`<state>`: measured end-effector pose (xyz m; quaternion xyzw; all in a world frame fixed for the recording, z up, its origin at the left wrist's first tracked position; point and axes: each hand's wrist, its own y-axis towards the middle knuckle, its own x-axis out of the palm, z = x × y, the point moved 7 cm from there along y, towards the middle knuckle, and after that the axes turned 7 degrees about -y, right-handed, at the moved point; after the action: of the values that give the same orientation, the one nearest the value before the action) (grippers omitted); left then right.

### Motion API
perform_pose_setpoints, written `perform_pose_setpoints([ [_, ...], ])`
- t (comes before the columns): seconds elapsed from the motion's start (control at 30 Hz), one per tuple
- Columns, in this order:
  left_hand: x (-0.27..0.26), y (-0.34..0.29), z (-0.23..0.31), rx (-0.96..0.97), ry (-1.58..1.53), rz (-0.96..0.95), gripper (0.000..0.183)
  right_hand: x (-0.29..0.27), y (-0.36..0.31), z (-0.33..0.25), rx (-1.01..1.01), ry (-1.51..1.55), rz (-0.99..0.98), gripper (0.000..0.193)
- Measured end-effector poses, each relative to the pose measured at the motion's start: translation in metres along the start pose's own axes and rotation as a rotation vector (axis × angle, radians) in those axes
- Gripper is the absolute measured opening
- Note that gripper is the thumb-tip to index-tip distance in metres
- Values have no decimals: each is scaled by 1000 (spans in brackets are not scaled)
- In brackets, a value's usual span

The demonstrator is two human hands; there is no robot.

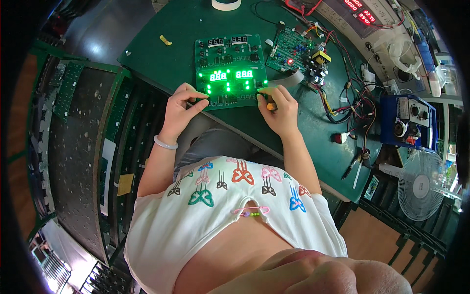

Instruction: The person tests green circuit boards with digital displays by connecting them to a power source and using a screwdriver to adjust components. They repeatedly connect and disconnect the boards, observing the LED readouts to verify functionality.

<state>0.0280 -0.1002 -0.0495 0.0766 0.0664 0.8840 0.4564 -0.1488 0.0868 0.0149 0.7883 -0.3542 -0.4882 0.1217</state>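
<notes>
A green circuit board (230,59) lies near the table's front edge, its lower half lit with bright green digits and dots. The upper half carries two unlit digit displays. At the lower left corner of this panel, my left hand (182,111) pinches the board's edge between thumb and forefinger. My right hand (281,110) is closed at the lower right edge, thumb and forefinger against the board. Tucked in its curled fingers is a thing with an orange end (271,106); its kind is mostly hidden. A grey ribbon cable (292,79) runs beside the right hand.
Right of the lit panel sits a second circuit board (293,54) with a red light and wires. Beyond are a bench instrument (350,29) with red digits, a blue box (409,120) with knobs, and a white fan (420,185). A dark rack (73,142) stands left.
</notes>
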Motion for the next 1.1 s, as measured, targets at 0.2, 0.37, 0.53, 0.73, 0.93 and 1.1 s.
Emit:
perform_pose_setpoints([
  [0.2,-1,-1,-1,2,-1,4,17,0,0,-1,-1,0,-2,16],
  [0.37,0,0,1,-10,-15,1,17,0,0,-1,0,4,0,16],
  [0.53,0,0,1,-1,-16,1,17,0,0,-1,3,-10,-12,16],
  [0.73,-1,-1,-1,5,1,3,16,0,-1,-1,-14,4,-8,22],
  [0.93,-1,-1,-1,1,4,4,16,0,0,-2,-11,12,-25,25],
  [1.1,-1,-1,-2,-14,-15,4,16,-1,0,-3,-7,12,-26,23],
])
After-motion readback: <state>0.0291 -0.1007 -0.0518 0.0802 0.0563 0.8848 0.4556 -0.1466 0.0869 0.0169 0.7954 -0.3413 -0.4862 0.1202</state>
